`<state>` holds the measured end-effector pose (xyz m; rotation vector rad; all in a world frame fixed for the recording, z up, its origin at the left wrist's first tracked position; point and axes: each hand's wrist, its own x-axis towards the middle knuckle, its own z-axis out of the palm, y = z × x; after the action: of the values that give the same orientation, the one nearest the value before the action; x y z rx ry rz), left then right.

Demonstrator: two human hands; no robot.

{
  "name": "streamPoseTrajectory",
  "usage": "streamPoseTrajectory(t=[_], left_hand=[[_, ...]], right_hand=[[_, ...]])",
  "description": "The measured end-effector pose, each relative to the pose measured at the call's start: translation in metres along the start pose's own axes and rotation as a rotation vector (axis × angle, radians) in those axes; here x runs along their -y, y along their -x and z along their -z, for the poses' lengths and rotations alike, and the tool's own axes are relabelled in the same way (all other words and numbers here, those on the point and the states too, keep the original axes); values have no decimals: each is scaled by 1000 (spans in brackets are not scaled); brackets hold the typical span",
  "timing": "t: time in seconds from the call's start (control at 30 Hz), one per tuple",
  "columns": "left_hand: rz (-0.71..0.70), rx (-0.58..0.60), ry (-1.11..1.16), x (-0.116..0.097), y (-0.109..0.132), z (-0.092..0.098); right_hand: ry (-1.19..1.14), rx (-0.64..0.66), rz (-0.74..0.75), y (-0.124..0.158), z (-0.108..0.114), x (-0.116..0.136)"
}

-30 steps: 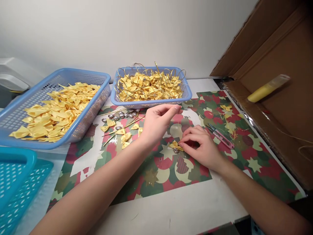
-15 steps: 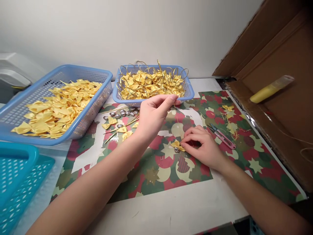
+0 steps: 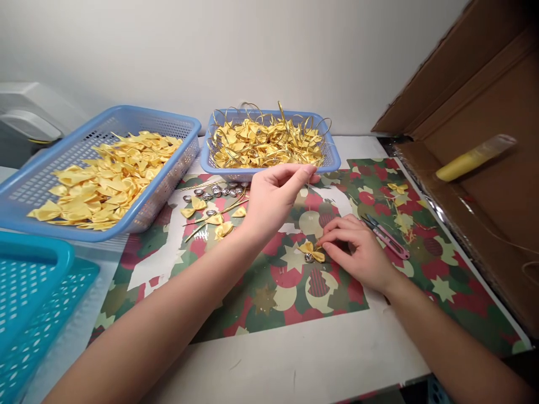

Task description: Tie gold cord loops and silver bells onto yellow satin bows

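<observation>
My left hand (image 3: 278, 193) is raised above the mat, thumb and forefinger pinched on a thin thread (image 3: 308, 184) that shows only faintly. Down on the mat lies a yellow satin bow (image 3: 307, 247) with a small silver jingle bell (image 3: 309, 258) at its middle. The closed fingertips of my right hand (image 3: 356, 249) pinch at the bow's right edge; the exact spot is partly hidden. To the right of that hand rest pink-handled thread snips (image 3: 391, 244).
Loose bows (image 3: 223, 230), silver bells (image 3: 217, 192) and gold cords (image 3: 202, 227) lie left of centre. Blue baskets of bows stand at the left (image 3: 126, 227) and back (image 3: 269, 171). A teal basket (image 3: 63, 252) is front left, cardboard (image 3: 463, 106) at right.
The view has shifted slightly, moving the whole scene a little right. My right fingertips sit slightly farther from the bow's middle, and more of the bow shows. The left hand stays raised and pinched.
</observation>
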<state>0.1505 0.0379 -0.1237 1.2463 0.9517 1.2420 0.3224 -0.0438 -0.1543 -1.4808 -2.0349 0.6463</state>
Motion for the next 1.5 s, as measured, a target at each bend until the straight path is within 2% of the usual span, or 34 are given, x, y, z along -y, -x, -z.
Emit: streamPoseTrajectory(t=[0.67, 0.87, 1.17, 1.5], left_hand=[[20, 37, 71, 0, 1, -1], [70, 42, 103, -4, -2, 1], [59, 18, 114, -6, -4, 3], [-17, -96, 59, -8, -6, 4]], right_hand=[[-1, 44, 18, -2, -1, -2], [-23, 45, 18, -2, -1, -3], [-13, 77, -5, -1, -1, -3], [-58, 81, -7, -2, 1, -2]])
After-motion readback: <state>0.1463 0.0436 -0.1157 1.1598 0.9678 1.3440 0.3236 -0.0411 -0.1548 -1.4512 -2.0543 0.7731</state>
